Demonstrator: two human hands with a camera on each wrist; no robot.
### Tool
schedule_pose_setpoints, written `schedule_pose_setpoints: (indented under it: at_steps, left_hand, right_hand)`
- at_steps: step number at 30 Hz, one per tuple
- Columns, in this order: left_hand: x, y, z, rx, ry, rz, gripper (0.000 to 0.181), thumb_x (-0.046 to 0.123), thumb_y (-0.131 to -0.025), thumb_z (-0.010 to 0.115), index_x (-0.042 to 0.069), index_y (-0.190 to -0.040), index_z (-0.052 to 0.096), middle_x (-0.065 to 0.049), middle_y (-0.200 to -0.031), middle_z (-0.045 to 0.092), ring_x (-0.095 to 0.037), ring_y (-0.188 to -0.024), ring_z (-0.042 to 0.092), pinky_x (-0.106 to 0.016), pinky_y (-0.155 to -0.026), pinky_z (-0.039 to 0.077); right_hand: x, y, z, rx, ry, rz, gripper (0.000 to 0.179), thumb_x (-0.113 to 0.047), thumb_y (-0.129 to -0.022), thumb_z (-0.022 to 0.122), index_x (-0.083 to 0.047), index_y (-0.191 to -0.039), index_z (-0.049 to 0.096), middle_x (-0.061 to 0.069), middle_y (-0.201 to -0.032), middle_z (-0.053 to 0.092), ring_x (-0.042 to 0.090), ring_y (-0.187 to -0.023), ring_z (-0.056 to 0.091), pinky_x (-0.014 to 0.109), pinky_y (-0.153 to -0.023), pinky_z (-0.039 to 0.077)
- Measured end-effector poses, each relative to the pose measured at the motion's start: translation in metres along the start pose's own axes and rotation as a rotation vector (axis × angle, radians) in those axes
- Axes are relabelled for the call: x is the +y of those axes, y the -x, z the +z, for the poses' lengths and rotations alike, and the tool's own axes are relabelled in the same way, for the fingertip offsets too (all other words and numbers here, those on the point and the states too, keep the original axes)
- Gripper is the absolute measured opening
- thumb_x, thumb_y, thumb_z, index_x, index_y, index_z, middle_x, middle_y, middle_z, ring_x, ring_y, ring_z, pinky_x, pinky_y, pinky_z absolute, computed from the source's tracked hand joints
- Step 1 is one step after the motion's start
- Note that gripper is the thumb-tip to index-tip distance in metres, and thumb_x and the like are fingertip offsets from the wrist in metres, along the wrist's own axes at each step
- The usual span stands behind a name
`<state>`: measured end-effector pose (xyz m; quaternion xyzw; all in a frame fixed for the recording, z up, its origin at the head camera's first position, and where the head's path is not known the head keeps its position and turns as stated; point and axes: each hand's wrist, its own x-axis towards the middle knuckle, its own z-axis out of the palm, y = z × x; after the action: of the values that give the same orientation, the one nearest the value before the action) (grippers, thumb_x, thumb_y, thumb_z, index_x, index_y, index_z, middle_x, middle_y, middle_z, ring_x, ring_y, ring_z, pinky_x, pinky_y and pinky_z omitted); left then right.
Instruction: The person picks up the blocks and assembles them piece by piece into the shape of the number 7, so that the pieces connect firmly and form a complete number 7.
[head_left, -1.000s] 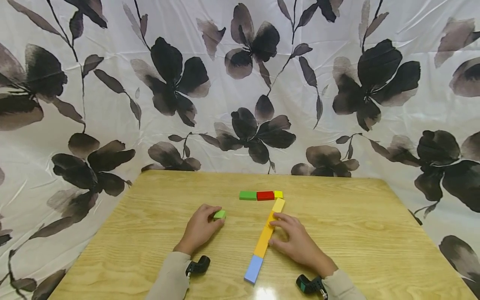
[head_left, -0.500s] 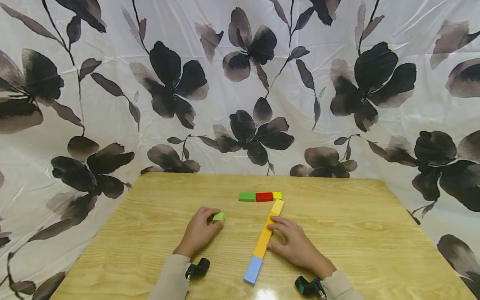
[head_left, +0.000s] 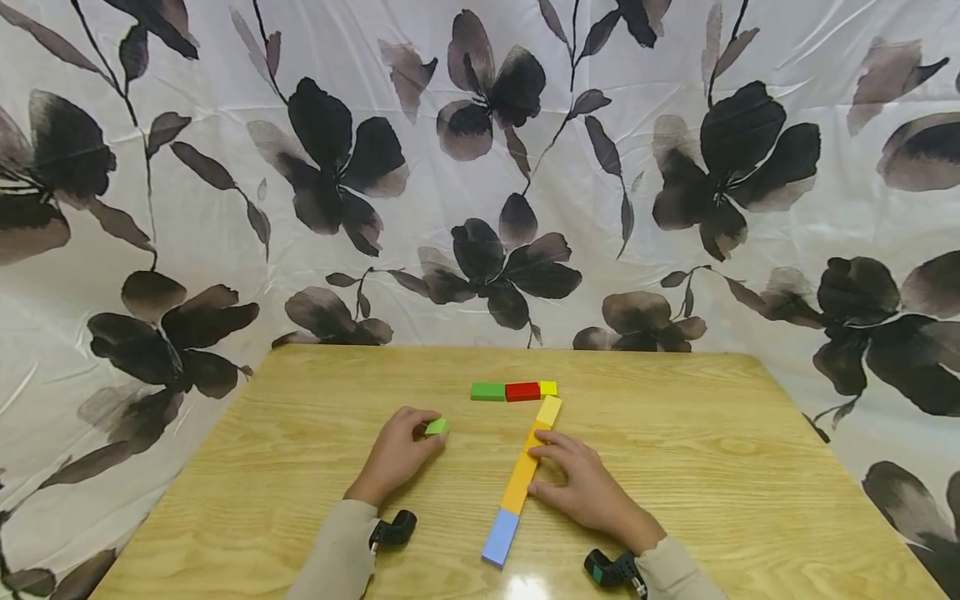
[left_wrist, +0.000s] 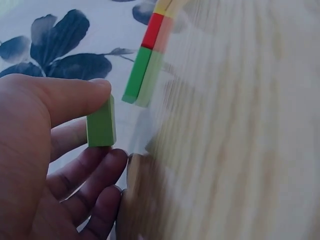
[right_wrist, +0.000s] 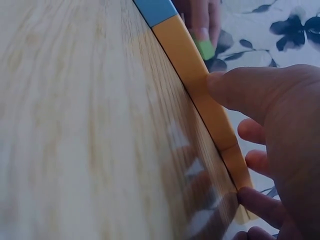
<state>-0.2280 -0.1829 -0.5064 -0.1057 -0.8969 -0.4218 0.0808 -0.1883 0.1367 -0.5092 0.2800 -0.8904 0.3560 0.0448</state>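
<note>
My left hand (head_left: 396,450) pinches a light green block (head_left: 437,427) between thumb and fingers, left of the slanting row of blocks. The left wrist view shows this green block (left_wrist: 100,122) standing with its long side between the fingertips. My right hand (head_left: 585,487) touches the right side of that row with thumb and fingertips spread along it. A long orange block (head_left: 519,479) lies at its middle, with a shorter orange piece beyond it. At the near end lies a blue block (head_left: 500,537), and at the far end a pale yellow block (head_left: 550,408).
Behind the slanting row, a short straight row holds a green block (head_left: 487,391), a red block (head_left: 522,391) and a small yellow block (head_left: 549,389). All rest on a wooden table (head_left: 675,433). A floral cloth (head_left: 600,183) hangs beyond its far edge.
The head view shifts slightly to the side. Both hands and the blocks keep nearly the same places on the table.
</note>
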Motion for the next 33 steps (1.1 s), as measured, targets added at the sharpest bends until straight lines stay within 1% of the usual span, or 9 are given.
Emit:
schedule_pose_setpoints:
  at_steps: [4,7,10,15,21,24,27,33]
  left_hand:
    - [0.003,-0.004,0.002,-0.024,-0.008,0.000,0.038,0.020,-0.091,0.077,0.009,-0.126,0.069,-0.004,-0.113,0.060,-0.021,-0.100,0.060,-0.042,-0.088,0.052]
    - [0.005,-0.006,0.002,-0.029,-0.008,-0.017,0.039,0.020,-0.091,0.077,0.009,-0.127,0.069,-0.004,-0.113,0.060,-0.020,-0.099,0.060,-0.042,-0.087,0.051]
    - [0.006,-0.008,0.001,-0.029,-0.005,-0.036,0.040,0.020,-0.090,0.077,0.009,-0.127,0.068,-0.004,-0.113,0.061,-0.021,-0.099,0.060,-0.042,-0.087,0.051]
    - [0.007,-0.012,0.001,-0.038,0.008,-0.057,0.039,0.022,-0.090,0.077,0.009,-0.126,0.069,-0.004,-0.116,0.062,-0.024,-0.104,0.061,-0.045,-0.088,0.051]
    - [0.008,-0.020,0.004,-0.056,0.013,-0.087,0.038,0.025,-0.091,0.077,0.011,-0.126,0.070,-0.002,-0.120,0.063,-0.022,-0.105,0.060,-0.043,-0.087,0.051]
    - [0.010,-0.022,0.004,-0.064,0.011,-0.090,0.038,0.025,-0.091,0.077,0.011,-0.126,0.069,-0.003,-0.122,0.063,-0.022,-0.105,0.060,-0.043,-0.086,0.051]
    - [0.011,-0.021,0.004,-0.070,0.009,-0.081,0.038,0.024,-0.091,0.076,0.012,-0.126,0.069,-0.003,-0.124,0.063,-0.022,-0.106,0.061,-0.043,-0.086,0.052]
    - [0.014,-0.023,0.006,-0.075,0.026,-0.071,0.038,0.024,-0.091,0.077,0.011,-0.126,0.069,-0.004,-0.122,0.063,-0.022,-0.104,0.061,-0.044,-0.085,0.052]
  right_hand:
    - [-0.003,0.001,0.000,-0.003,-0.002,0.000,0.047,-0.036,-0.091,0.076,-0.013,-0.130,0.066,0.009,-0.151,0.047,0.038,-0.139,0.039,0.065,-0.108,0.028]
    - [-0.004,0.001,0.001,-0.010,-0.005,-0.002,0.047,-0.037,-0.092,0.075,-0.013,-0.132,0.066,0.010,-0.152,0.045,0.038,-0.140,0.038,0.063,-0.109,0.030]
    - [-0.006,0.001,0.002,-0.017,-0.007,-0.019,0.046,-0.036,-0.093,0.073,-0.012,-0.132,0.065,0.012,-0.152,0.045,0.039,-0.141,0.037,0.063,-0.110,0.029]
    - [-0.006,0.002,0.001,-0.020,0.000,-0.038,0.040,-0.033,-0.094,0.073,-0.014,-0.129,0.067,0.014,-0.152,0.044,0.038,-0.141,0.038,0.064,-0.113,0.022]
    - [-0.004,0.004,-0.001,-0.032,0.003,-0.020,0.038,-0.033,-0.094,0.073,-0.016,-0.128,0.069,0.013,-0.153,0.043,0.036,-0.142,0.037,0.064,-0.114,0.021]
    - [-0.004,0.004,0.000,-0.033,0.000,-0.021,0.037,-0.032,-0.094,0.073,-0.016,-0.128,0.069,0.013,-0.153,0.043,0.037,-0.142,0.037,0.064,-0.113,0.021]
    - [-0.005,0.004,0.000,-0.036,-0.005,-0.029,0.037,-0.031,-0.095,0.073,-0.015,-0.128,0.069,0.013,-0.153,0.043,0.038,-0.141,0.037,0.065,-0.113,0.021]
    - [-0.005,0.004,-0.001,-0.032,0.016,-0.032,0.038,-0.033,-0.095,0.071,-0.016,-0.129,0.068,0.012,-0.154,0.042,0.036,-0.142,0.037,0.063,-0.114,0.020]
